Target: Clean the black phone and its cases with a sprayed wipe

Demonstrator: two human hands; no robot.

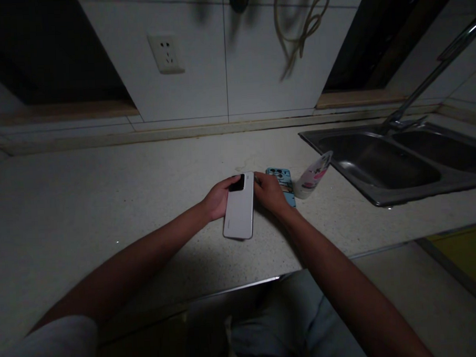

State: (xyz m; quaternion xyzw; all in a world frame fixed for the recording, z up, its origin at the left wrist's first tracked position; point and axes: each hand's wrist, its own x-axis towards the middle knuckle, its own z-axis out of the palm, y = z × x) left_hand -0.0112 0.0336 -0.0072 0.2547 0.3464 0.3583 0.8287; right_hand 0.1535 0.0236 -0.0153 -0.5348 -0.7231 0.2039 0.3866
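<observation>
A white smartphone [239, 212], back side up with a black camera block at its top, is held over the counter. My left hand [217, 199] grips its left side, thumb lying by the camera block. At the phone's upper right edge, my right hand [270, 192] is curled closed against it; its fingertips are partly hidden, and a small dark spot shows near them. A blue patterned phone case [289, 196] lies just beyond my right hand, partly covered by it. Beside the case stands a white and pink squeeze tube [313, 176], leaning to the right.
The speckled pale counter [143, 177] runs along a tiled wall with a socket [166, 53] and a hanging looped cord [305, 33]. To the right sits a steel double sink [373, 159] with a tap [419, 94]. The counter's front edge [243, 288] is close to my body.
</observation>
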